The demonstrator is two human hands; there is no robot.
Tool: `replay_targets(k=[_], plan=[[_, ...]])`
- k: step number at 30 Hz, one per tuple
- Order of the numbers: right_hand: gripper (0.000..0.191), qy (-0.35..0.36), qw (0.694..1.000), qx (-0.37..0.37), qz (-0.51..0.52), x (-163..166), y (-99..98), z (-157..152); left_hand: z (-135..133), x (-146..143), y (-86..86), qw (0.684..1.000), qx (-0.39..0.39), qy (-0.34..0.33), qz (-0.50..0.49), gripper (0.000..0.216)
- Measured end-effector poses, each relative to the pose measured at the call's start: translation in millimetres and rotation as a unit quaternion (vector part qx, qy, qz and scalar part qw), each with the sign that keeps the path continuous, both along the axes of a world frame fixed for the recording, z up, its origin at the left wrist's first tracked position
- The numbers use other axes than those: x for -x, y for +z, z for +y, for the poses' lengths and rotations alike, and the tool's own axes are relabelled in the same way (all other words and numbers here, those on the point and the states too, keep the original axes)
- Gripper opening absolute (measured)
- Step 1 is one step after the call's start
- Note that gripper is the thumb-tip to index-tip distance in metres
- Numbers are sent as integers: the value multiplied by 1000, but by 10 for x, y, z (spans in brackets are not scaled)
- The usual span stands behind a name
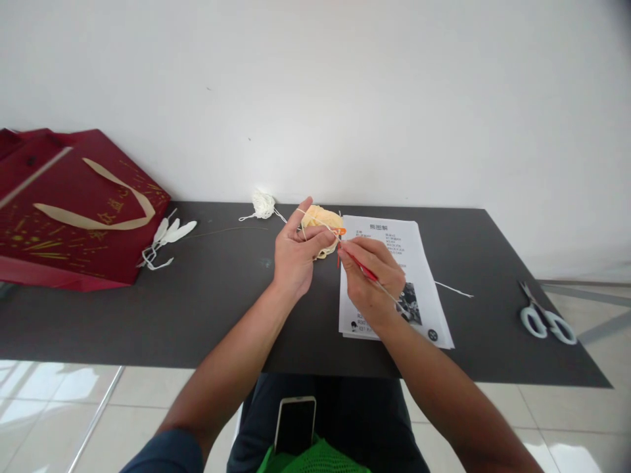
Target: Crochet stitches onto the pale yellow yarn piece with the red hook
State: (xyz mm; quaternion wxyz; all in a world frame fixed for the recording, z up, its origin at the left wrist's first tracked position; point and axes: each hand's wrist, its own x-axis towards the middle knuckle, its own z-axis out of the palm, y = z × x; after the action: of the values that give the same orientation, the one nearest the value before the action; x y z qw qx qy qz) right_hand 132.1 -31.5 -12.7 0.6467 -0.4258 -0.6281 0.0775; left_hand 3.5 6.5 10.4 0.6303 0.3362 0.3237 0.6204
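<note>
In my right hand [372, 272] is a crochet hook with a red handle [363, 268], its tip meeting the fingertips of my other hand. White yarn [315, 220] runs over the raised index finger of my left hand [296, 253], whose thumb and other fingers pinch the yarn by the hook. A small orange piece [338, 231] shows at those fingertips; its kind is unclear. Just behind them lies a pale yellow yarn ball [323, 217]. To the left of it rests a white yarn ball [263, 203], a strand leading toward my left hand.
Printed sheets [394, 226] lie under my right hand on the dark table [221, 315]. Scissors [545, 318] are at the right end. A red gift bag [73, 217] and white crocheted pieces [170, 233] sit at left. A phone [294, 424] rests on my lap.
</note>
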Motion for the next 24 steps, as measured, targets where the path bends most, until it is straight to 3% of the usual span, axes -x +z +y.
replay_targets(k=[4, 8, 14, 24], plan=[[31, 11, 1000, -6, 26, 13, -55, 18, -13, 10, 41, 999, 24, -19, -37, 93], [26, 66, 990, 60, 107, -7, -72, 54, 6, 18, 26, 998, 32, -22, -41, 89], [14, 140, 944, 161, 252, 4, -128, 115, 29, 20, 0, 999, 30, -16, -22, 86], [9, 251, 858, 222, 389, -13, -1, 198, 39, 8, -48, 1000, 25, -11, 6, 84]])
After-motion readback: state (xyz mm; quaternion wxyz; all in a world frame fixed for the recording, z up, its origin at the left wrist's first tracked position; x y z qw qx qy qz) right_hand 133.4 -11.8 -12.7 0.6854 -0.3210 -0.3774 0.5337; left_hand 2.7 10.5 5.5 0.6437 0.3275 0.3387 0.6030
